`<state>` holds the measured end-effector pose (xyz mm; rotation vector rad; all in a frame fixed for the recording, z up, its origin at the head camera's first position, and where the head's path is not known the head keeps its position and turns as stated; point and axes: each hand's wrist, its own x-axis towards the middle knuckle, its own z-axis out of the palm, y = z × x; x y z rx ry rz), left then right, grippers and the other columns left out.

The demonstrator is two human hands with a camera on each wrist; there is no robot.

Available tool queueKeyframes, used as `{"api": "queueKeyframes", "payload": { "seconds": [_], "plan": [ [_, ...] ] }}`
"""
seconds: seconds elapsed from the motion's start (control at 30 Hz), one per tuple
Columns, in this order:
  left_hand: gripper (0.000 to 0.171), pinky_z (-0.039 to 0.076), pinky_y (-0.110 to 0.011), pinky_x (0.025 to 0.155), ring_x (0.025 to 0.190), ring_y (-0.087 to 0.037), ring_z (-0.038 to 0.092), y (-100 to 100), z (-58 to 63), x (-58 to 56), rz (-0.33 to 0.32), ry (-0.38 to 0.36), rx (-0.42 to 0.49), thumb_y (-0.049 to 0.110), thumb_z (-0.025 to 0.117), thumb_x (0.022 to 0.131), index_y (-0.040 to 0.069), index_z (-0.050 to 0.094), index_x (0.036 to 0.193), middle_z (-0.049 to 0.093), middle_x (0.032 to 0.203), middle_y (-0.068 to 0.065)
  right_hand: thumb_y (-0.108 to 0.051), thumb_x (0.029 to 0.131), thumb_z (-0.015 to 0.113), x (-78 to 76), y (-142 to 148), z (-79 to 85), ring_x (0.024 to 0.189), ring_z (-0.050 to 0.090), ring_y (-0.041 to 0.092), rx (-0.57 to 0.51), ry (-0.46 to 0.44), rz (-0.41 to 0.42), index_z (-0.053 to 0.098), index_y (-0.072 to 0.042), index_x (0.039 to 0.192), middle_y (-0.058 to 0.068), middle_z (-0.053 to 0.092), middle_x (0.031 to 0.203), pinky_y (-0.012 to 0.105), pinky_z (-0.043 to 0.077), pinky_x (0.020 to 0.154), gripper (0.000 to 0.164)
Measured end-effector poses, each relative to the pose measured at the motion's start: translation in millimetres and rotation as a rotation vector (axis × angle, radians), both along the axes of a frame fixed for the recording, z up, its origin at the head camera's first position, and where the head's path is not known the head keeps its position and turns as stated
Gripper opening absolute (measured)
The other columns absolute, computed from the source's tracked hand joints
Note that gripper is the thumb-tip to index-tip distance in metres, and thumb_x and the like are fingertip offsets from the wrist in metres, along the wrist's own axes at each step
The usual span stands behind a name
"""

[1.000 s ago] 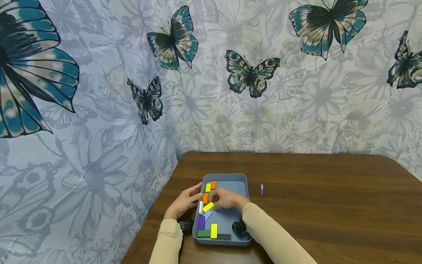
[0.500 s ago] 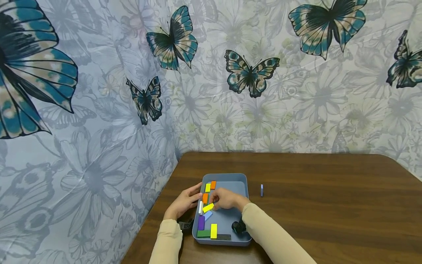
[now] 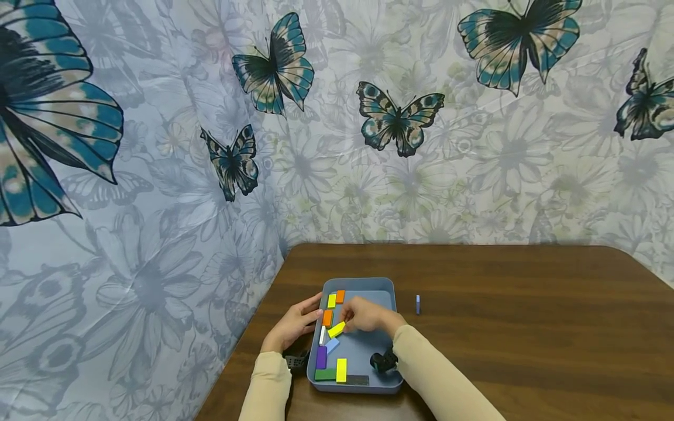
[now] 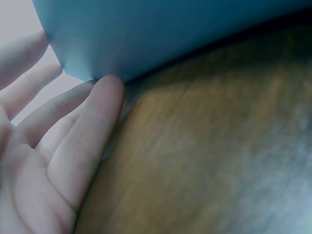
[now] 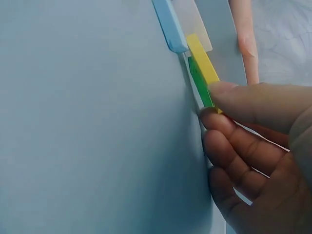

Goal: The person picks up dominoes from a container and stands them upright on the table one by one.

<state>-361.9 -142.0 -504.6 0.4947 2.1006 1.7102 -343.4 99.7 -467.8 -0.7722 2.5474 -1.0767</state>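
Lower centre, my right hand point(image 3: 364, 316) pinches a yellow block point(image 3: 336, 330) by its end, likely for control. My left hand point(image 3: 292, 325), fingers extended, apparently steadies the tray point(image 3: 360, 354).

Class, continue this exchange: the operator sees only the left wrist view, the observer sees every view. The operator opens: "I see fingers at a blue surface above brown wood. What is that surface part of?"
Observer: It is the outer side of a tray with coloured blocks inside.

Operator: Is anything being held?

Observer: Yes, the right hand pinches a yellow block between thumb and fingers.

Operator: Is any piece outside?

Observer: One small blue piece is on the table, to the right of the tray in the head view.
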Motion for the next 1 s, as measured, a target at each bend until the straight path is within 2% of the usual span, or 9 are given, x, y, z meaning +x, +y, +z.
{"api": "queueKeyframes", "payload": {
  "seconds": [0.3,0.5,0.7,0.87,1.0],
  "plan": [
    [0.065,0.042,-0.056,0.111,0.143,-0.041,0.041,-2,1.0,-0.7,0.001,0.01,-0.008,0.03,0.055,0.104,0.015,0.026,0.16,0.027,0.162,-0.025,-0.002,0.09,0.071,5.1,7,7.4,0.075,0.055,0.014,-0.002,0.066,0.012,0.072,-0.007,0.096,-0.001,0.066,0.087,0.027,0.051,0.071,0.008],
    [0.066,0.042,-0.056,0.112,0.142,-0.041,0.042,-1,1.2,-0.5,0.004,0.001,-0.004,0.028,0.056,0.104,0.014,0.025,0.16,0.027,0.162,-0.025,-0.005,0.092,0.07,9.0,18,10.6,0.083,0.059,0.014,-0.084,0.082,-0.009,0.074,-0.007,0.101,0.0,0.069,0.093,0.032,0.054,0.078,0.01],
    [0.065,0.042,-0.056,0.111,0.142,-0.041,0.042,0,1.6,-0.4,-0.002,0.002,-0.003,0.029,0.055,0.104,0.014,0.026,0.16,0.027,0.162,-0.025,-0.009,0.096,0.067,15.3,25,14.4,0.086,0.06,0.015,-0.174,0.068,-0.067,0.072,-0.005,0.108,0.002,0.068,0.096,0.031,0.053,0.076,0.014],
    [0.066,0.042,-0.055,0.112,0.141,-0.04,0.044,0,0.1,-0.7,0.0,-0.006,0.007,0.028,0.056,0.104,0.014,0.026,0.16,0.028,0.161,-0.025,-0.009,0.096,0.066,19.2,28,18.4,0.087,0.059,0.016,-0.194,0.11,-0.062,0.072,0.0,0.11,0.003,0.068,0.096,0.03,0.052,0.075,0.017],
    [0.066,0.042,-0.055,0.112,0.141,-0.04,0.045,-1,-0.6,-0.2,0.001,-0.009,0.009,0.029,0.056,0.104,0.014,0.026,0.16,0.029,0.161,-0.025,-0.01,0.097,0.064,22.9,32,24.3,0.088,0.058,0.015,-0.209,0.13,-0.059,0.072,-0.001,0.113,0.004,0.069,0.099,0.027,0.051,0.074,0.02]
  ]
}}
